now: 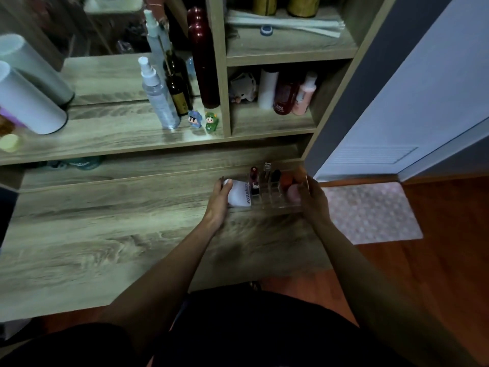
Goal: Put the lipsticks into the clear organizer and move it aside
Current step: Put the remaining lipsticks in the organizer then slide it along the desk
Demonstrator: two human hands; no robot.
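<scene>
The clear organizer (277,203) sits at the far right of the wooden desk (105,234), near the desk's right edge. Several lipsticks stand upright in its slots: a dark red one (254,178), a clear-capped one (267,172) and a black one (276,177). A white tube (239,193) and pink and orange round items (291,190) also lie in it. My left hand (219,201) grips the organizer's left end, against the white tube. My right hand (313,200) grips its right end.
A shelf (119,139) above the desk holds spray bottles (158,99), a dark bottle, a tall red bottle (202,59), two small figurines (203,120) and a white cylinder (26,102). A cubby (272,123) holds more bottles. A pink mat (370,210) lies on the floor at right.
</scene>
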